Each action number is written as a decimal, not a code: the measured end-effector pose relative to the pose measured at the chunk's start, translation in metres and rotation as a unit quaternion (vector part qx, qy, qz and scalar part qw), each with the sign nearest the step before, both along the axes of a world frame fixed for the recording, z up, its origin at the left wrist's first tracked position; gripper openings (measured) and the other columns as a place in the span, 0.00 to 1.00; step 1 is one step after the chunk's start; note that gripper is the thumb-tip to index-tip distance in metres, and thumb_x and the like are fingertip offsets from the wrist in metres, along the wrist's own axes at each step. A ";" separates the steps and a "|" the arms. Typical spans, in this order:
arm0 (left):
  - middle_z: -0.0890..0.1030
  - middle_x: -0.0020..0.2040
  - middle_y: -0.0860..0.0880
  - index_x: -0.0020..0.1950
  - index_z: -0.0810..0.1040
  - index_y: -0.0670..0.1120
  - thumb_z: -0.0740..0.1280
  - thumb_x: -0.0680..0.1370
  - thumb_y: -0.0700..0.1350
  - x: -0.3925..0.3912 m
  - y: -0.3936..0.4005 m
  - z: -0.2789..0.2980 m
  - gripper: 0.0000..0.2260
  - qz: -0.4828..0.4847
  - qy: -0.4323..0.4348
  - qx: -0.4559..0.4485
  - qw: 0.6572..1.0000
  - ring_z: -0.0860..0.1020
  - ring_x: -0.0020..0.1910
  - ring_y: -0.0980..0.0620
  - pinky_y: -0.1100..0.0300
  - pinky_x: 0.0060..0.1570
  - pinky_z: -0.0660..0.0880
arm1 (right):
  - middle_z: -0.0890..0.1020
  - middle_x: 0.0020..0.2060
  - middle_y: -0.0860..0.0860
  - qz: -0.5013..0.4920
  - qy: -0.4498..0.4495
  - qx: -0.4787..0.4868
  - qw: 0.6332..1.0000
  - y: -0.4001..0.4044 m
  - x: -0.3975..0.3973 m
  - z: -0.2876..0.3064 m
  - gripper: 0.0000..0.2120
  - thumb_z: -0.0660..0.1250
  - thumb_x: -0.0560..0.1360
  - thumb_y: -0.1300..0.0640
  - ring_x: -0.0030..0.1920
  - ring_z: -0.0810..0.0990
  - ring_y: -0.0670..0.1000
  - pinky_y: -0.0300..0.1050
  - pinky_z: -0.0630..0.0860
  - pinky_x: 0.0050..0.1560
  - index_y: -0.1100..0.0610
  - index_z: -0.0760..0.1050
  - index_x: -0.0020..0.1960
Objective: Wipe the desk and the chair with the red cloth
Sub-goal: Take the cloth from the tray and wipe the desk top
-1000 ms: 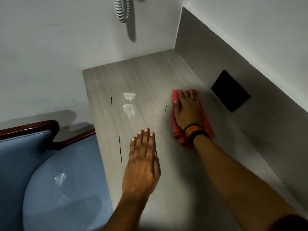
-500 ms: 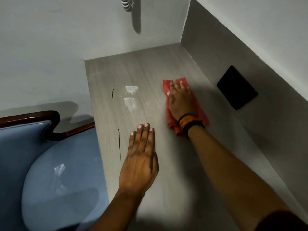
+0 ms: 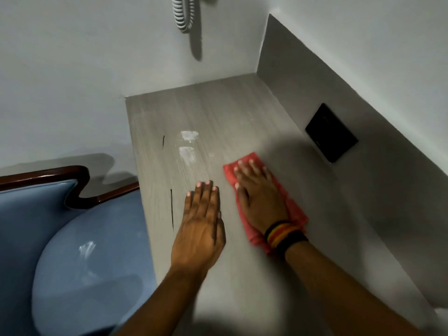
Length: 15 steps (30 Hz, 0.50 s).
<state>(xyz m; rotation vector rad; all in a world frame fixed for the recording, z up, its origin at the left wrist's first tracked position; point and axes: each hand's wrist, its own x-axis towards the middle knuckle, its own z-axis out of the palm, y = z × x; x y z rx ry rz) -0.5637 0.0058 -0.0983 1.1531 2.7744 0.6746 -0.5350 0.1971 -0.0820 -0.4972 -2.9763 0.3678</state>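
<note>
The red cloth (image 3: 296, 210) lies flat on the grey wood-grain desk (image 3: 218, 112), right of its middle. My right hand (image 3: 259, 197) presses down on the cloth with fingers spread, covering most of it; a striped band sits on that wrist. My left hand (image 3: 200, 224) rests palm down on the bare desk just left of the cloth, holding nothing. Two white smudges (image 3: 188, 144) mark the desk beyond my left hand. The blue padded chair (image 3: 80, 263) with a dark wooden frame (image 3: 60, 172) stands against the desk's left edge.
White walls close in the desk at the back and the left. A grey panel along the right carries a black wall plate (image 3: 331, 133). A coiled grey cord (image 3: 183, 13) hangs on the back wall. Thin dark marks (image 3: 171, 207) show near the desk's left edge.
My right hand pushed the cloth away and left across the desk, then pulled it back toward me. My left hand has stayed flat in nearly the same spot.
</note>
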 end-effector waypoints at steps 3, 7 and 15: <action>0.46 0.87 0.46 0.86 0.47 0.45 0.50 0.86 0.46 0.005 0.000 0.008 0.28 0.003 0.000 -0.006 1.000 0.40 0.86 0.49 0.48 0.86 0.42 | 0.67 0.79 0.51 0.021 -0.017 -0.001 1.000 -0.018 0.042 0.002 0.27 0.45 0.84 0.48 0.81 0.61 0.54 0.58 0.56 0.81 0.53 0.64 0.79; 0.48 0.87 0.46 0.86 0.48 0.44 0.52 0.86 0.45 0.005 -0.001 0.007 0.29 -0.001 0.006 0.002 1.000 0.41 0.87 0.49 0.48 0.86 0.42 | 0.65 0.80 0.48 -0.020 0.019 -0.023 0.999 -0.006 0.010 0.003 0.24 0.51 0.85 0.49 0.82 0.57 0.51 0.57 0.50 0.82 0.51 0.64 0.80; 0.48 0.87 0.47 0.86 0.49 0.46 0.53 0.87 0.46 0.002 -0.005 0.006 0.28 -0.010 -0.001 0.013 1.000 0.41 0.87 0.50 0.49 0.86 0.42 | 0.63 0.81 0.47 -0.063 0.032 -0.034 0.997 -0.006 0.032 0.002 0.25 0.52 0.84 0.48 0.82 0.56 0.51 0.55 0.49 0.82 0.49 0.61 0.81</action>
